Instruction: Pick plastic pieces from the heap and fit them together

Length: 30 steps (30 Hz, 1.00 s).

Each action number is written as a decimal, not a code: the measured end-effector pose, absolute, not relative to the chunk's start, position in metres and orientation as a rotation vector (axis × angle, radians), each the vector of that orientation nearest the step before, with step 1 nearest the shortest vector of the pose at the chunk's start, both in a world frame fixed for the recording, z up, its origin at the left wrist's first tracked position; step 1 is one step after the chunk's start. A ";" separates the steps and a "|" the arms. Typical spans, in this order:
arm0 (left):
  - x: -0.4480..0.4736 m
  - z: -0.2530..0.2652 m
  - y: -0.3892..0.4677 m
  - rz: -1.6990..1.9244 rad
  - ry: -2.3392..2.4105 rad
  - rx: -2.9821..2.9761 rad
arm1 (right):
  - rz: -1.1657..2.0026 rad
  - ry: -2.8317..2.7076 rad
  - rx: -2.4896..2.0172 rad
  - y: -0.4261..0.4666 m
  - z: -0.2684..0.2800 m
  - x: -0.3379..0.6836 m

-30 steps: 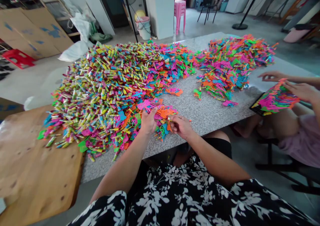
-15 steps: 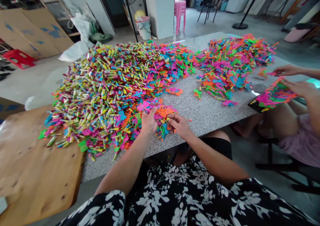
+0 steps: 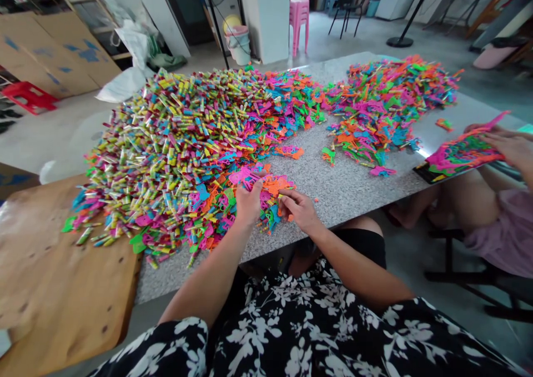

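My left hand [image 3: 249,202] is closed, its thumb up, on a flat pink plastic piece [image 3: 245,176] with a cut-out pattern. Just to its right, my right hand [image 3: 300,209] pinches a small yellow-ended tube [image 3: 281,197], partly hidden by the fingers. Beneath and beside both hands lie loose plastic pieces in orange, green, blue and pink. A large heap of small wrapped tubes [image 3: 179,127], mostly yellow, red and blue, spreads over the grey speckled table [image 3: 320,185] to the left.
Another heap of coloured plastic pieces [image 3: 387,99] lies at the right. There a co-worker's hands [image 3: 510,144] handle a box [image 3: 433,171] filled with plastic pieces. A wooden board [image 3: 62,277] adjoins the table at the left. Pink stools [image 3: 298,19] stand behind.
My two hands have stayed nearly in place, with small finger movements. The co-worker's hand has moved from the table to the box, where a pink piece now sticks up.
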<state>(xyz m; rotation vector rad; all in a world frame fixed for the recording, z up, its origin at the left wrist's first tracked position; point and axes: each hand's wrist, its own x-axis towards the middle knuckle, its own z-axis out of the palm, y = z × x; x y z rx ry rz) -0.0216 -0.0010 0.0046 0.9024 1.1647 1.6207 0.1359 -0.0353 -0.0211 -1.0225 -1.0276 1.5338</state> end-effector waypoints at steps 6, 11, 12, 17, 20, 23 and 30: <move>-0.024 0.004 -0.003 1.543 1.176 0.892 | 1.394 -1.153 -1.085 -0.037 -0.019 0.140; -0.020 0.005 -0.004 1.562 1.182 0.923 | 1.332 -1.228 -1.105 -0.037 -0.022 0.144; -0.020 0.005 -0.003 1.561 1.180 0.903 | 1.318 -1.248 -1.104 -0.037 -0.023 0.145; -0.021 0.010 -0.004 1.392 1.120 0.678 | 1.182 -1.396 -1.087 -0.036 -0.024 0.152; -0.022 0.017 -0.005 1.309 1.115 0.631 | 1.134 -1.453 -1.092 -0.035 -0.025 0.155; -0.024 0.021 -0.004 1.263 1.121 0.611 | 1.094 -1.451 -1.098 -0.033 -0.024 0.157; -0.024 0.015 0.007 1.209 1.113 0.590 | 1.112 -1.436 -1.065 -0.029 -0.016 0.158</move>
